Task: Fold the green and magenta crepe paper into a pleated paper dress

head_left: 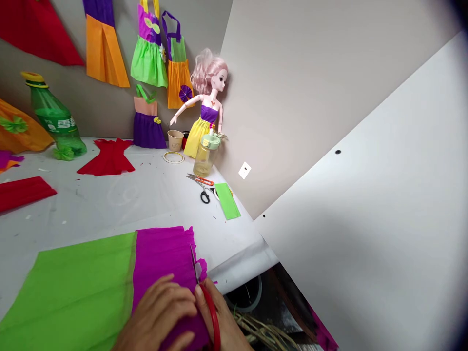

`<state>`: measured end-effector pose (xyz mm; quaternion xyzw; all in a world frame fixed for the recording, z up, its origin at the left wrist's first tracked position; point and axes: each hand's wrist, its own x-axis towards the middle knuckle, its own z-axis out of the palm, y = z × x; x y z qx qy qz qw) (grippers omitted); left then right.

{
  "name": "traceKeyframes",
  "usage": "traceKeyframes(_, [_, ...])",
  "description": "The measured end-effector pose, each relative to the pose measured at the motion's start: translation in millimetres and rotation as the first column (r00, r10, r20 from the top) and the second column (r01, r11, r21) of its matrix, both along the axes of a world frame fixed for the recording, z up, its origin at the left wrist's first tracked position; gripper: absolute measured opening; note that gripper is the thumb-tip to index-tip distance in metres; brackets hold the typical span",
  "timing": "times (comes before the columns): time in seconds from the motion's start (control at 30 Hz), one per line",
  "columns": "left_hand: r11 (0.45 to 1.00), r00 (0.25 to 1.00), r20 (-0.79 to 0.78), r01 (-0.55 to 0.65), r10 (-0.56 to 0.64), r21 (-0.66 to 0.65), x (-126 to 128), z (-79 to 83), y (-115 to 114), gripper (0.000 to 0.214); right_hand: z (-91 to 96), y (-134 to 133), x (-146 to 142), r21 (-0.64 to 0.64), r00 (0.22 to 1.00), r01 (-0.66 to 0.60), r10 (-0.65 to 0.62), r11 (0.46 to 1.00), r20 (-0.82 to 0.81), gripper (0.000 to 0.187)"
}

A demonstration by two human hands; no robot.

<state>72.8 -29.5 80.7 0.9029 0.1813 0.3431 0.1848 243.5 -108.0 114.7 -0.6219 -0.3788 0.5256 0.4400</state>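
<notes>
A sheet of purple crepe paper (161,263), joined along one side to a green piece (80,282), lies over the front of the table. My right hand (223,312) grips red-handled scissors (212,307), whose blades reach along the ragged right edge of the purple part. A curled purple strip hangs beside the blades. Spread flat on the purple paper, my left hand (164,309) presses it down just left of the scissors, fingers apart. The lower part of the paper is hidden by my hands.
Black-handled scissors (204,192), orange snips (204,181) and a folded green piece (227,201) lie at the right edge. Behind stand a drink bottle (204,158), a doll (208,107) and a paper cup (175,140). A red paper dress (107,157) lies further left. Below is a dark bin (244,295).
</notes>
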Motion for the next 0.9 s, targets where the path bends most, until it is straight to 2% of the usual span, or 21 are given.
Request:
traceKeyframes(0.07, [0.982,0.986,-0.085,-0.13,0.142,0.136,-7.3,-14.4,13.8,0.044,0.6,-1.3,-0.4,-0.009,0.999,-0.006,0.006,1.0,-0.032,0.063])
traceKeyframes(0.13, [0.932,0.953,-0.12,-0.239,0.28,0.274,-11.5,-34.2,25.0,0.06,0.6,-2.1,-2.1,-0.018,0.999,0.005,-0.006,1.0,-0.05,0.064])
traceKeyframes(0.23, [0.886,0.927,-0.136,-0.281,0.351,0.368,-10.9,-59.8,30.6,0.068,-2.8,-2.8,-6.1,-0.028,0.997,0.04,-0.041,0.999,-0.069,0.064])
traceKeyframes(0.3, [0.874,0.92,-0.146,-0.282,0.363,0.396,-8.5,-67.3,28.7,0.069,-6.6,-3.4,-7.9,-0.02,0.992,0.051,-0.053,0.999,-0.113,0.068])
traceKeyframes(0.4, [0.868,0.917,-0.152,-0.281,0.368,0.409,-6.2,-66.4,25.1,0.07,-11.2,-4.3,-6.7,-0.035,0.987,0.046,-0.051,0.998,-0.153,0.072])
traceKeyframes(0.47, [0.872,0.918,-0.153,-0.281,0.366,0.401,-6.2,-63.6,24.1,0.072,-11.1,-4.5,-3.9,-0.056,0.992,0.027,-0.034,0.998,-0.124,0.074])
traceKeyframes(0.67, [0.888,0.923,-0.16,-0.272,0.35,0.372,-10.0,-63.9,19.4,0.073,1.6,-3.4,0.8,-0.094,0.999,-0.026,0.022,0.995,-0.044,0.081])
traceKeyframes(0.9, [0.881,0.93,-0.16,-0.244,0.331,0.404,-13.5,-61.1,12.6,0.075,-1.6,-4.6,-2.3,-0.053,1.0,-0.014,0.014,0.998,-0.012,0.072])
